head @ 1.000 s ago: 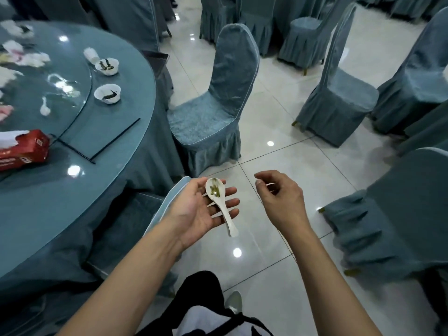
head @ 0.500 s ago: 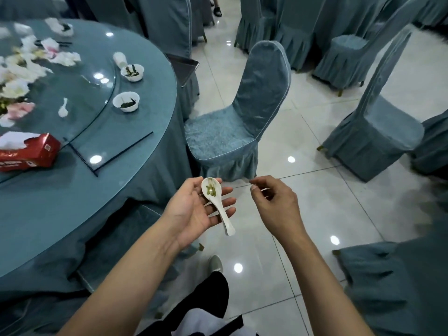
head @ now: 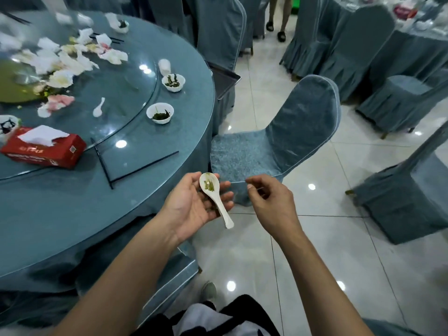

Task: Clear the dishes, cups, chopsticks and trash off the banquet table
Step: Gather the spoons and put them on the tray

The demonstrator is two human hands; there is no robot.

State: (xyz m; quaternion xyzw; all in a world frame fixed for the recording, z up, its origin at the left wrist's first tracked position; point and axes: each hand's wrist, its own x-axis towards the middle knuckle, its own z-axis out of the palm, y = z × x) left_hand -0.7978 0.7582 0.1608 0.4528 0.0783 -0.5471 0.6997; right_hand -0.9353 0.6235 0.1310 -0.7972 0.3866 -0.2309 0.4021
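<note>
White spoon [head: 212, 196] w/ greens – across left palm [head: 191, 209]

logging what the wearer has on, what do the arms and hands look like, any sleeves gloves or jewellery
Both forearms are bare up to the bottom edge of the picture, with no sleeves showing. The left hand and right hand wear no gloves, and no rings, watch or wristband can be seen.
</note>
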